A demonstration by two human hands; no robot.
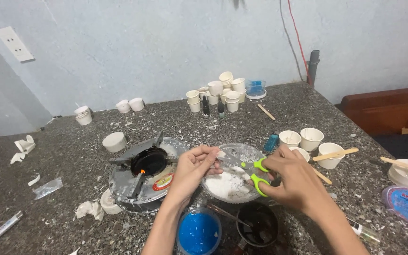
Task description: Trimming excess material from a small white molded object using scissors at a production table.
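Above the clear glass bowl [240, 156], right hand [294, 179] fingers grip green-handled steel scissors [253, 168]; left hand [195, 166] pinches something small, seemingly light, unidentifiable.

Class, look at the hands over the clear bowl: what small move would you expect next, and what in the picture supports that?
Probably closing the green-handled metal scissors. The right hand has fingers in the loops, the blades point at the small white piece pinched by the left hand, and both hover over the clear bowl of white flakes.
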